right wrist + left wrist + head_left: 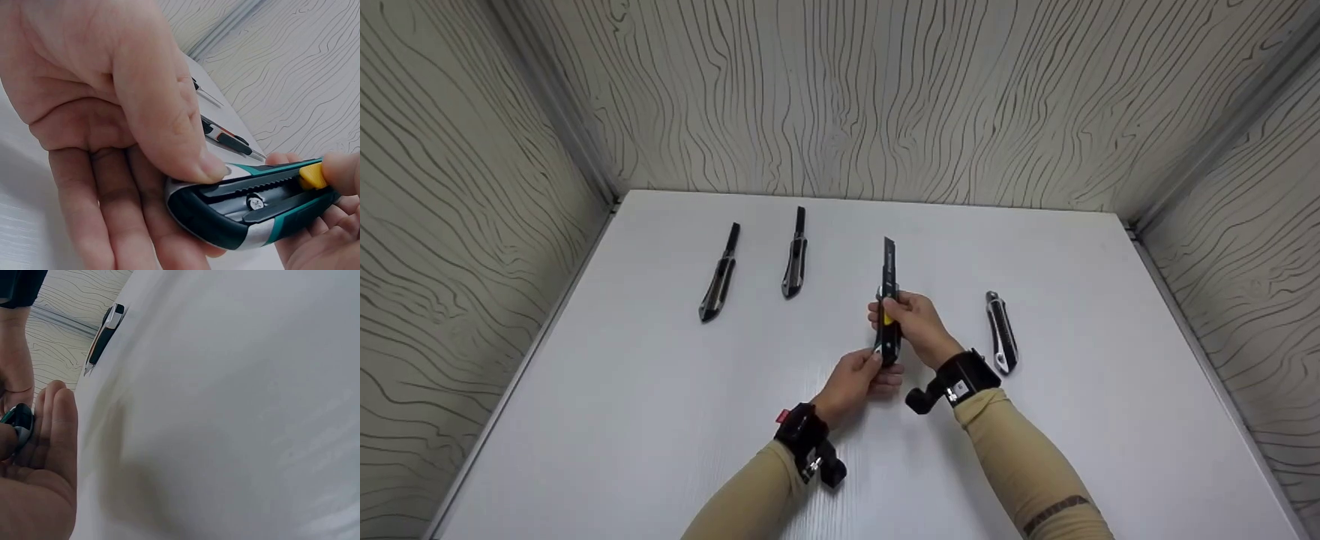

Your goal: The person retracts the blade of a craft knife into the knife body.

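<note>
A dark utility knife [889,341] with teal and silver trim is held between both hands above the white table, its blade [889,255] extended and aimed at the back wall. My right hand [921,322] grips the middle of the body, thumb on the yellow slider [311,175]. At the butt end, my left hand [851,379] pinches the knife, thumb on top and fingers underneath, as the right wrist view shows. The left wrist view catches just the dark butt of this knife [21,421] beside the left fingers.
Two utility knives, one at far left [718,289] and one left of centre [794,266], lie with long dark front ends toward the back. Right of the hands lies another utility knife [1003,334], no blade visible from above. Wood-patterned walls [840,97] enclose the table [660,450].
</note>
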Demonstrator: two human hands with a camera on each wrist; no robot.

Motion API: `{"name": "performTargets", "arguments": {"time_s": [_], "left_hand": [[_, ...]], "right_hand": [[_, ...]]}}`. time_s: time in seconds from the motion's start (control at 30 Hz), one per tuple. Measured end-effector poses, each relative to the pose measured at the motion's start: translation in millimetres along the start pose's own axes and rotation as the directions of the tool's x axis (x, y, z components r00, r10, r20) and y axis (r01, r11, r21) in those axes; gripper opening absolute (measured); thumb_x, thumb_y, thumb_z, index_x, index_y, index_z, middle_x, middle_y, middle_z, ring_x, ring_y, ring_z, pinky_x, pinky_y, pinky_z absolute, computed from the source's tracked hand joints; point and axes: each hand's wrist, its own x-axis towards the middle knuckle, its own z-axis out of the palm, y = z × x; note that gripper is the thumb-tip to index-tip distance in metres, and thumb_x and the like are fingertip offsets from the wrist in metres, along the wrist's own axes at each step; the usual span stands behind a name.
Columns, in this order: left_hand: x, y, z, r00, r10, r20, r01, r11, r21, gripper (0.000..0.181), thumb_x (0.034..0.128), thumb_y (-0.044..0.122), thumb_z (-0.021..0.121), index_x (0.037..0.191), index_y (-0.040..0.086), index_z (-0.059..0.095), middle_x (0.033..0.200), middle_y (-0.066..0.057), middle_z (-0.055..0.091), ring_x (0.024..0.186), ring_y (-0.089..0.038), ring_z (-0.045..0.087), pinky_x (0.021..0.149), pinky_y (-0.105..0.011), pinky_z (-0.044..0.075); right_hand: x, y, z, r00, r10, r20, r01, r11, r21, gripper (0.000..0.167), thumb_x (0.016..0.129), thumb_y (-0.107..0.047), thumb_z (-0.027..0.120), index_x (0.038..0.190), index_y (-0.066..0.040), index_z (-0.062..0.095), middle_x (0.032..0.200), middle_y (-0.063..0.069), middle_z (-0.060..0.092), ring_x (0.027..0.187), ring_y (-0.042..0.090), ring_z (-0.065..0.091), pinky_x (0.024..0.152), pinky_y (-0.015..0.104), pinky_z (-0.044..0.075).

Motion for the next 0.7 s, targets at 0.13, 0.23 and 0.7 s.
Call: {"name": "performTargets", "arguments": {"time_s": [0.13,0.23,0.7], "left_hand": [[1.6,-1.5,-0.5,1.000,-0.004,-0.009,0.004,1.000,0.007,0.034,0.1064,0.016,0.037,0.126,-0.006,0.055,0.117,-0.024,0.067,0.100,-0.025,0.071,0.091,-0.037,0.057],[2.2,-1.7,-0.9,1.000,-0.005,-0.016,0.005,1.000,0.009,0.034,0.1063,0.016,0.037,0.125,-0.006,0.055,0.116,-0.022,0.068,0.100,-0.025,0.071,0.091,-0.037,0.057],[1.3,3.3,-1.8,0.999,-0.026,-0.026,0.027,1.000,0.015,0.036,0.1065,0.020,0.038,0.128,-0.003,0.055,0.117,-0.023,0.068,0.101,-0.026,0.070,0.093,-0.038,0.056]], "right_hand": [[0.2,0.3,-0.3,1.000,0.002,-0.004,-0.002,1.000,0.003,0.040,0.103,-0.017,0.047,0.135,0.009,0.045,0.127,0.024,0.061,0.100,0.015,0.068,0.094,0.029,0.056],[0.5,-0.1,0.0,1.000,0.004,-0.014,-0.004,1.000,0.010,0.038,0.103,-0.015,0.047,0.134,0.007,0.047,0.127,0.024,0.061,0.099,0.014,0.068,0.093,0.029,0.056],[1.7,-0.6,0.4,1.000,0.009,-0.009,-0.009,1.000,0.020,0.035,0.102,-0.010,0.048,0.135,0.004,0.047,0.128,0.023,0.060,0.102,0.014,0.067,0.096,0.030,0.054]]}}
